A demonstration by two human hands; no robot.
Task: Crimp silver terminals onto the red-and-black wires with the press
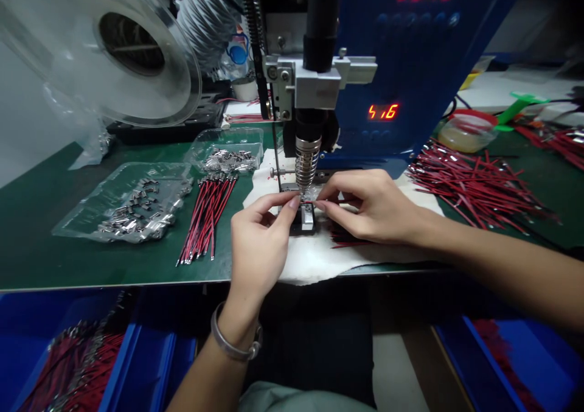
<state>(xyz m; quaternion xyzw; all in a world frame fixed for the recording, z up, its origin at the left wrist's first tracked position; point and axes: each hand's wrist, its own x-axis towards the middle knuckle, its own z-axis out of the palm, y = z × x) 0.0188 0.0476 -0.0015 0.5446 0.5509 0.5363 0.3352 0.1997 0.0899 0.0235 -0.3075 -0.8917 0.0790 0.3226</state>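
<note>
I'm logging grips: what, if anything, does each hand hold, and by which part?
The right hand pinches a red wire near the end by the metal tip. The left hand closes there too, but anything held is too small to tell.

Tray (98, 196) at left on table (150, 272), wire bundle (207, 214) right of it. Fixture (307, 218) on cloth (310, 263), machine (392, 65) behind. Wire pile (474, 187) right of cloth.

The piece (302, 199) in the left grip (260, 244) is too small to tell
</note>
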